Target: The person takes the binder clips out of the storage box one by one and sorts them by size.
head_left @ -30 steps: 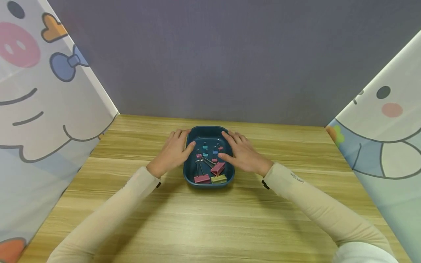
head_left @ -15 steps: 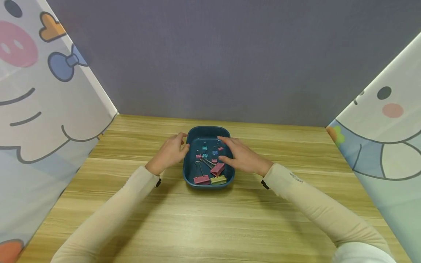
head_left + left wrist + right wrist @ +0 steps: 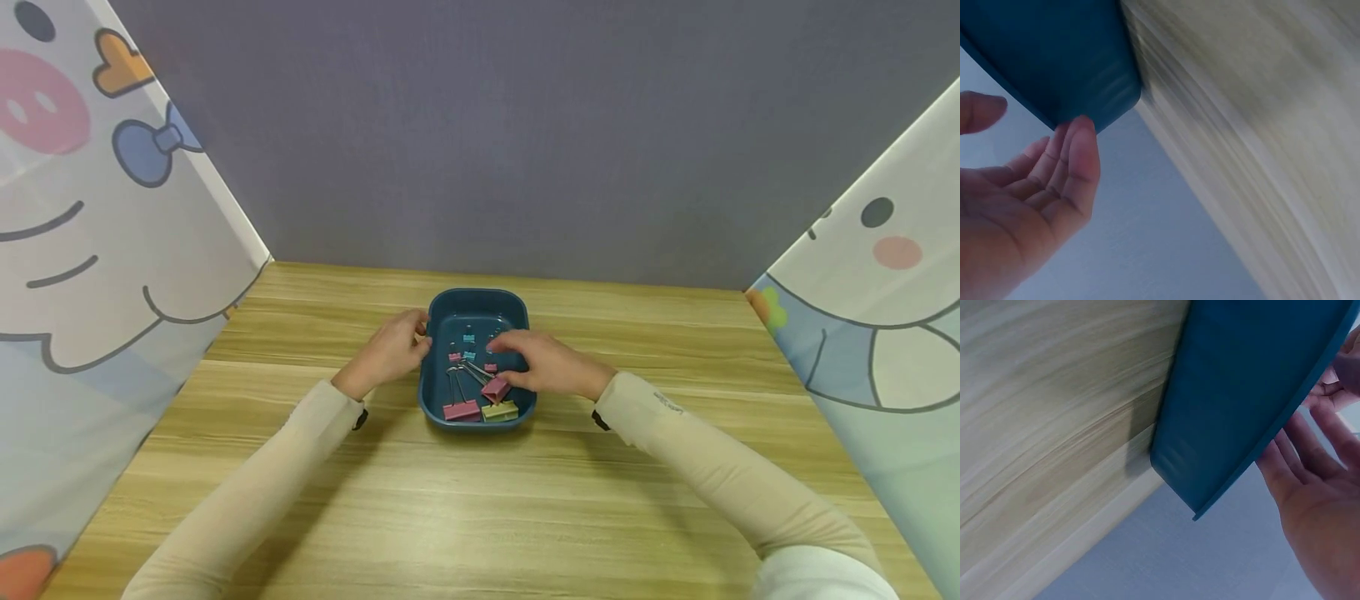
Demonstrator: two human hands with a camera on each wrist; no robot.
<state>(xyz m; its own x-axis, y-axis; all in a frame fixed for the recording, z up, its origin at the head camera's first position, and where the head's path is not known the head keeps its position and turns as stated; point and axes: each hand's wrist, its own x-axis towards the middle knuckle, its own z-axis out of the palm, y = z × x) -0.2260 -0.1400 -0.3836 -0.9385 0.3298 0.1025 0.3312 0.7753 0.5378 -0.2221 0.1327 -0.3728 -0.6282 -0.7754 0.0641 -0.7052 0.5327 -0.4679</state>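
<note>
A dark blue plastic bin (image 3: 480, 426) holds several binder clips. Near its front lie a large pink binder clip (image 3: 461, 410), a yellow one (image 3: 500, 411) and another pink one (image 3: 493, 390); small turquoise clips (image 3: 468, 339) and small pink clips (image 3: 454, 357) lie farther back. My left hand (image 3: 392, 352) is at the left rim, fingers loosely bent; in the left wrist view its fingertips (image 3: 1083, 134) meet the bin's edge. Over the right rim, my right hand (image 3: 551, 362) reaches inside, thumb beside the tilted pink clip, index finger over a small blue clip, which it mostly hides.
The bin stands on a wood-grain table (image 3: 465, 517) toward the back edge. A grey panel (image 3: 480, 142) rises behind it. White cartoon-printed panels (image 3: 150, 275) flank the table on the left and right.
My right hand has moved from the right rim inward and down over the clips, its fingers bending. My left fingers have drawn back slightly along the left rim. The bin has stayed put.
</note>
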